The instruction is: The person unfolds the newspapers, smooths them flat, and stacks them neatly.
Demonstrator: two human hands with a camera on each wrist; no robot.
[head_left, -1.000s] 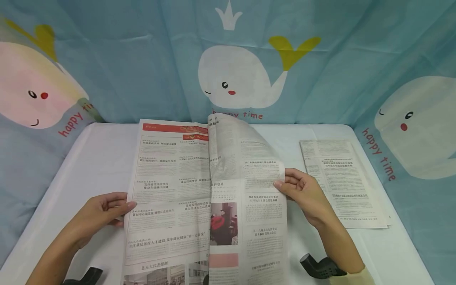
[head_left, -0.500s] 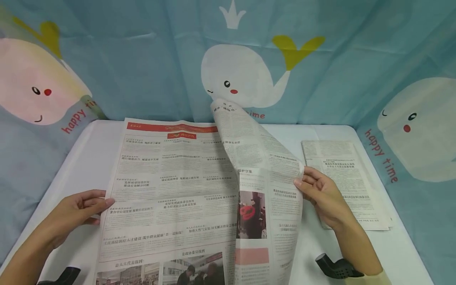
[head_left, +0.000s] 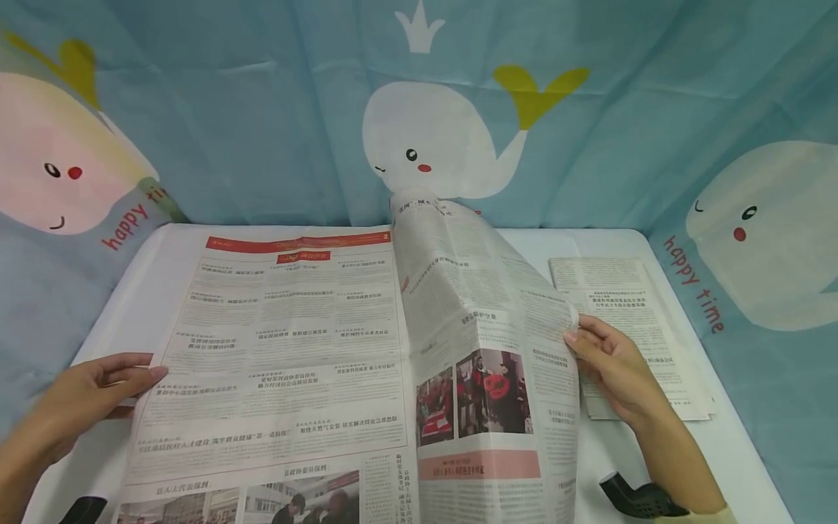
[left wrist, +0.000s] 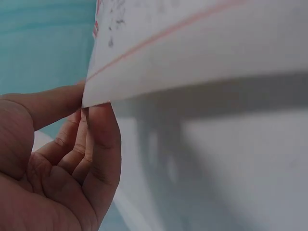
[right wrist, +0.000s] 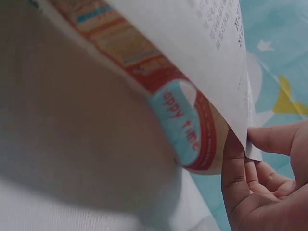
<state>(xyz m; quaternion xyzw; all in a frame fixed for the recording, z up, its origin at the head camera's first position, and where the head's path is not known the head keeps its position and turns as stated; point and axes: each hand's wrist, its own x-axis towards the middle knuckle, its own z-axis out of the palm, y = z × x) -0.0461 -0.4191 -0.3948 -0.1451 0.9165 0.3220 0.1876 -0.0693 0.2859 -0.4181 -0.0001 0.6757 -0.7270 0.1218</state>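
A large newspaper (head_left: 275, 349) is spread between my hands, its left page fairly flat and its right page (head_left: 484, 306) lifted and bowed. My left hand (head_left: 98, 393) pinches the left edge between thumb and fingers; the left wrist view shows the sheet's edge (left wrist: 159, 62) held off the white surface. With thumb and fingers my right hand (head_left: 609, 364) pinches the outer edge of the right page. In the right wrist view the sheet (right wrist: 192, 53) curls up, with a coloured print on a sheet beneath it. The newspaper's bottom end is cut off by the head view.
A folded stack of newspaper (head_left: 628, 306) lies on the right of the white table (head_left: 700, 466), partly behind my right hand. Behind the table hangs a blue curtain (head_left: 262, 131) with whale prints. Black wrist devices (head_left: 644, 495) sit at both wrists.
My left hand has moved left and my right hand right, spreading the newspaper wider. More of both pages shows, including the photos on the right page. The folded stack stays put.
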